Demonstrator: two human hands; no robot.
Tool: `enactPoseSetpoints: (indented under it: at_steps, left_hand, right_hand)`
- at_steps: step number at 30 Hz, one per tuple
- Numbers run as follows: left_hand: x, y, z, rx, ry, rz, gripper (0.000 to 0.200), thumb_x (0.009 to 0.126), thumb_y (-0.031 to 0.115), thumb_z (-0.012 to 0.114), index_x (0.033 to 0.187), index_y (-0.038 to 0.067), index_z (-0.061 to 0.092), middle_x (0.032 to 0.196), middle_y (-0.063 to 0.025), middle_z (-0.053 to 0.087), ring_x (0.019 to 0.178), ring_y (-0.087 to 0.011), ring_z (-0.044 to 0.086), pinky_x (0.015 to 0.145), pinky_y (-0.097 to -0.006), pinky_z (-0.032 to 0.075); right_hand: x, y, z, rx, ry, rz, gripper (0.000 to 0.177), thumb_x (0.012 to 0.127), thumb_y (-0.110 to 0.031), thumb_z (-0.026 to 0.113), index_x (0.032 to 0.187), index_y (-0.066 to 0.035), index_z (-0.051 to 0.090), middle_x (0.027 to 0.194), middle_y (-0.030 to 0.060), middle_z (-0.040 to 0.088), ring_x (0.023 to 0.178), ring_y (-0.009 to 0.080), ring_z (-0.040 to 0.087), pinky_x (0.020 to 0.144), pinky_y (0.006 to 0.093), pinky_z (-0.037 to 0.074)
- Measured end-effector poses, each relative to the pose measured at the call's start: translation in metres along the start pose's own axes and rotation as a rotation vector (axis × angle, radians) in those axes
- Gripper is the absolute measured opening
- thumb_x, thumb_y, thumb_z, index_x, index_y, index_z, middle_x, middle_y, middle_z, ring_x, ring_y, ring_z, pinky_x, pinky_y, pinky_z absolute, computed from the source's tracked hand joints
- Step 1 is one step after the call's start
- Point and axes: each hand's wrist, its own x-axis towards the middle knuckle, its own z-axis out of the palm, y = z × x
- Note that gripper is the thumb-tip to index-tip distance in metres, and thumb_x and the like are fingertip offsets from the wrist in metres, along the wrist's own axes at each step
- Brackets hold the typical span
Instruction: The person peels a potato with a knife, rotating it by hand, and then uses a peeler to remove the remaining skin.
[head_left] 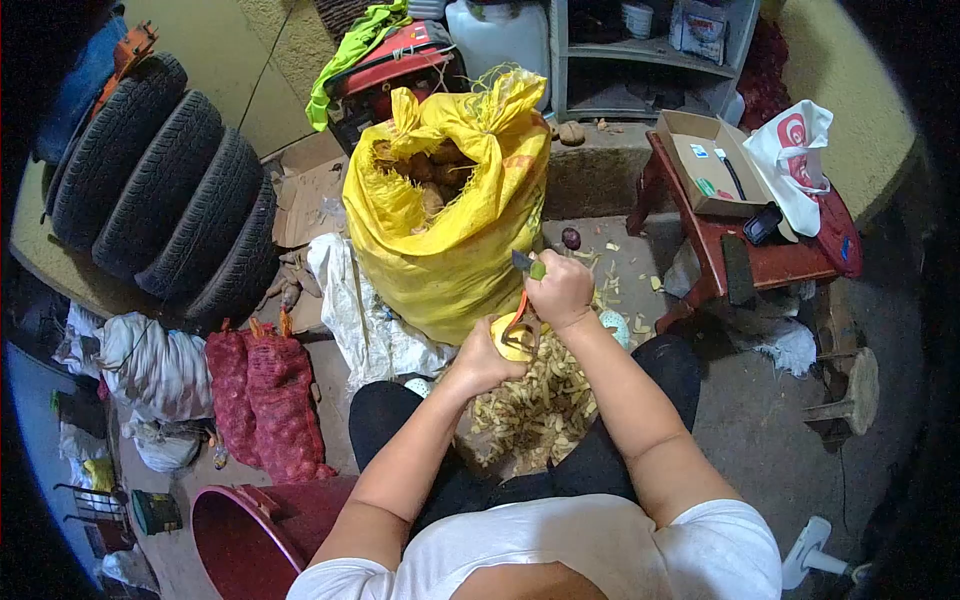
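My left hand is wrapped round a peeled yellow potato, low over the floor between my knees. My right hand is closed on a peeler whose orange-red part reaches down over the potato. A dark, flat piece with a green part sticks out at the top of my right fist. Under both hands lies a heap of potato peelings. Just ahead stands a large yellow sack, torn open at the top, with unpeeled potatoes inside.
To the left are stacked tyres, red net bags and a white sack. A dark red bucket lies at my left side. On the right, a red wooden table carries a cardboard box and a white bag.
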Motion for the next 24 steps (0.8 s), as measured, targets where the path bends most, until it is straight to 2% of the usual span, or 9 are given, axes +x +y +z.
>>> enactPoseSetpoints:
  at_steps: [5,9,13,15,17,19,20,22,24]
  left_hand:
    - [-0.006,0.014,-0.002,0.093,-0.025,-0.028,0.077,0.056,0.013,0.077,0.119,-0.010,0.038,0.103,-0.0134,0.057,0.092,-0.0169,0.056,0.082,-0.0277,0.046]
    - [0.003,-0.017,-0.001,0.089,-0.054,0.029,0.077,0.056,0.011,0.076,0.120,-0.009,0.038,0.105,-0.0131,0.057,0.094,-0.0179,0.056,0.084,-0.0287,0.046]
    - [-0.003,-0.020,-0.004,-0.298,-0.156,0.024,0.081,0.057,0.010,0.078,0.124,-0.009,0.036,0.108,-0.0162,0.056,0.097,-0.0209,0.057,0.085,-0.0289,0.046]
    - [-0.004,-0.018,-0.008,-0.461,-0.223,0.027,0.082,0.058,0.009,0.078,0.125,-0.009,0.035,0.110,-0.0156,0.055,0.098,-0.0204,0.056,0.086,-0.0289,0.046]
    - [0.001,-0.025,-0.010,-0.340,-0.104,0.059,0.083,0.058,0.008,0.078,0.126,-0.009,0.033,0.114,-0.0152,0.053,0.100,-0.0198,0.055,0.087,-0.0287,0.045]
    - [0.005,-0.028,-0.014,-0.368,-0.104,0.012,0.084,0.058,0.008,0.079,0.126,-0.009,0.033,0.113,-0.0155,0.053,0.100,-0.0194,0.055,0.088,-0.0287,0.045]
    - [0.006,-0.028,-0.015,-0.385,-0.116,-0.040,0.085,0.057,0.008,0.079,0.126,-0.009,0.032,0.112,-0.0158,0.053,0.100,-0.0191,0.055,0.088,-0.0286,0.045]
    - [0.007,-0.023,-0.011,-0.359,-0.087,-0.050,0.083,0.057,0.006,0.078,0.125,-0.008,0.034,0.111,-0.0140,0.054,0.100,-0.0185,0.055,0.088,-0.0290,0.045]
    - [0.009,-0.019,-0.008,-0.329,-0.058,-0.059,0.080,0.057,0.004,0.077,0.124,-0.007,0.035,0.111,-0.0123,0.054,0.100,-0.0179,0.055,0.088,-0.0293,0.045]
  right_hand:
    - [0.000,0.008,0.005,-0.013,0.045,0.021,0.014,0.069,-0.020,0.063,0.066,-0.007,0.057,0.058,0.0141,0.058,0.056,0.0333,0.058,0.051,0.0431,0.046]
    - [-0.001,0.022,0.010,-0.063,0.022,0.093,0.017,0.070,-0.024,0.063,0.069,-0.008,0.059,0.060,0.0151,0.059,0.056,0.0343,0.059,0.053,0.0438,0.047]
    - [0.001,0.046,0.010,-0.152,-0.043,0.198,0.022,0.073,-0.029,0.061,0.075,-0.008,0.063,0.064,0.0157,0.062,0.060,0.0337,0.061,0.056,0.0445,0.048]
    - [0.007,0.056,0.008,-0.270,-0.137,0.515,0.021,0.072,-0.027,0.060,0.078,-0.007,0.064,0.069,0.0182,0.063,0.066,0.0371,0.062,0.061,0.0460,0.048]
    - [0.013,0.055,0.000,-0.238,-0.156,0.603,0.027,0.074,-0.032,0.059,0.084,-0.007,0.065,0.072,0.0188,0.064,0.069,0.0371,0.062,0.064,0.0469,0.048]
    - [0.021,0.037,-0.014,0.057,-0.211,0.779,0.028,0.075,-0.032,0.058,0.085,-0.007,0.066,0.072,0.0188,0.064,0.070,0.0371,0.062,0.065,0.0460,0.048]
    - [0.018,0.032,-0.011,0.056,-0.216,0.776,0.028,0.075,-0.032,0.058,0.085,-0.007,0.066,0.072,0.0188,0.064,0.070,0.0371,0.062,0.065,0.0460,0.048]
    - [0.013,0.019,-0.008,0.018,-0.150,0.453,0.028,0.074,-0.032,0.061,0.083,-0.006,0.065,0.072,0.0196,0.064,0.067,0.0360,0.063,0.064,0.0457,0.049]
    - [0.011,-0.001,-0.013,-0.029,-0.194,0.382,0.027,0.073,-0.031,0.061,0.080,-0.005,0.064,0.070,0.0197,0.063,0.066,0.0357,0.063,0.063,0.0456,0.049]
